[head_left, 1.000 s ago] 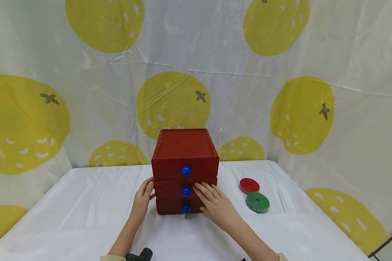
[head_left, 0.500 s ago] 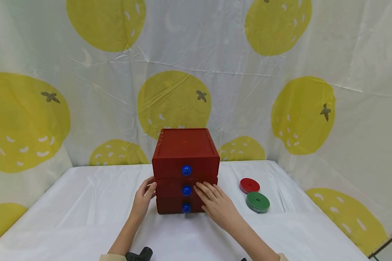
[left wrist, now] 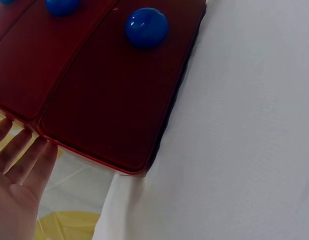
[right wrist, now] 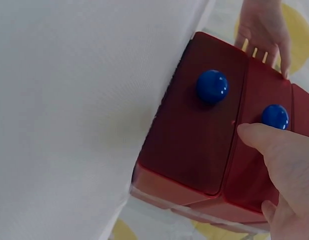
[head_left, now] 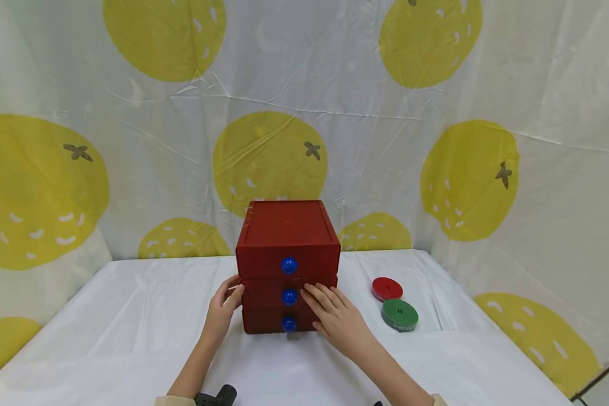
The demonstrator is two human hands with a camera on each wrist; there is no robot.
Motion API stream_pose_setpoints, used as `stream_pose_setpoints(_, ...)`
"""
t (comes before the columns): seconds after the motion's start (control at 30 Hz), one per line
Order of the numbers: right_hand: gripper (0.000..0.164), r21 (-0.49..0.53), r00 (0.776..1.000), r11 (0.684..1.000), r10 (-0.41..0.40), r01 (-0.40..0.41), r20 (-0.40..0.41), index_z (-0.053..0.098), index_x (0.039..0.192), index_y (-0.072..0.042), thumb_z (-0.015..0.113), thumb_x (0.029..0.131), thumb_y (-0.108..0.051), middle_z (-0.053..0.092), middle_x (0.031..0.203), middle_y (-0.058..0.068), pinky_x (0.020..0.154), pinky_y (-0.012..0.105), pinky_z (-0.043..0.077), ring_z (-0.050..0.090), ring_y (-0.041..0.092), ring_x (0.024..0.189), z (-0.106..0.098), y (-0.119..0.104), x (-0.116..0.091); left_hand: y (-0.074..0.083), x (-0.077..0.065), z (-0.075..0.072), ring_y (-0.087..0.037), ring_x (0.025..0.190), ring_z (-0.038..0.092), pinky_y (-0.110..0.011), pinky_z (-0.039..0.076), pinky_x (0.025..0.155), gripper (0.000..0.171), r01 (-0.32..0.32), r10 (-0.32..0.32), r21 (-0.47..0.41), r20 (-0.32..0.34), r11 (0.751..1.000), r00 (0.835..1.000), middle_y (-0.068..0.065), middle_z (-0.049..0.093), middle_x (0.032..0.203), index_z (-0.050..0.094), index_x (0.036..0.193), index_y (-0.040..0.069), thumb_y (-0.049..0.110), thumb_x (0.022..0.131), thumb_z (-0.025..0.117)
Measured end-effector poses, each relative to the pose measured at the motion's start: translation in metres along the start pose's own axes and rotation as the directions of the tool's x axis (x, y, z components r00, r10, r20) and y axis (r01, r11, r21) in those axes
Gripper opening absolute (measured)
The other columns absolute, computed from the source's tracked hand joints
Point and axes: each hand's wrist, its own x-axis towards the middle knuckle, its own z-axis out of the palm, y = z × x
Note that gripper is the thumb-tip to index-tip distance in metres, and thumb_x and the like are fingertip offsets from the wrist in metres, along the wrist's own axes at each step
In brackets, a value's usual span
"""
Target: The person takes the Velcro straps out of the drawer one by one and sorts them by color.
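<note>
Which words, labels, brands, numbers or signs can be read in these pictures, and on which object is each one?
No text can be read.
Green disc: pale lettering on its side, too small and blurred to read.
Red disc: possible marks on its side, not readable.
Red drawers: none seen.

The red drawer unit (head_left: 290, 224) looks like smooth plastic with a soft sheen, its blue knobs (left wrist: 147, 28) highly glossy. The white tablecloth (head_left: 147, 332) looks lightly creased, the fruit-printed curtain (head_left: 365, 146) slick and wrinkled.
</note>
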Motion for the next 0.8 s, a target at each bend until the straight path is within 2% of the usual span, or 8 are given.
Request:
stream_pose_setpoints(0.2, 0.064, 0.024, 1.000, 1.000, 0.005, -0.005, -0.009, 0.042, 0.135, -0.016, 0.065, 0.080, -0.038, 0.036, 0.142, 0.000, 0.105, 0.036, 0.035, 0.034, 0.019, 0.129, 0.001, 0.000, 0.000, 0.000, -0.001, 0.000, 0.002, 0.101, 0.048, -0.011, 0.044, 0.083, 0.045, 0.007, -0.007, 0.006, 0.006, 1.000, 1.000, -0.006, 0.047, 0.130, 0.042, 0.133, 0.013, 0.033, 0.093, 0.049)
stream_pose_setpoints(0.5, 0.063, 0.116, 0.999, 0.993, 0.032, -0.036, 0.036, 0.037, 0.137, -0.018, 0.062, 0.083, -0.039, 0.041, 0.139, 0.000, 0.104, 0.038, 0.036, 0.039, 0.018, 0.126, -0.005, -0.006, 0.003, -0.001, 0.001, 0.001, 0.002, 0.099, 0.049, -0.012, 0.045, 0.083, 0.045, 0.006, -0.006, -0.003, -0.006, 1.000, 1.000, -0.006, 0.049, 0.126, 0.043, 0.131, 0.012, 0.034, 0.092, 0.050)
stream_pose_setpoints(0.8, 0.056, 0.194, 0.996, 0.979, 0.056, -0.067, 0.065, 0.042, 0.131, -0.016, 0.062, 0.083, -0.039, 0.052, 0.126, 0.001, 0.096, 0.036, 0.043, 0.049, 0.016, 0.115, -0.012, -0.018, 0.005, 0.000, 0.001, 0.001, 0.004, 0.098, 0.049, -0.011, 0.045, 0.083, 0.046, 0.009, -0.009, -0.002, -0.007, 1.000, 1.000, -0.008, 0.049, 0.128, 0.042, 0.132, 0.011, 0.033, 0.093, 0.049)
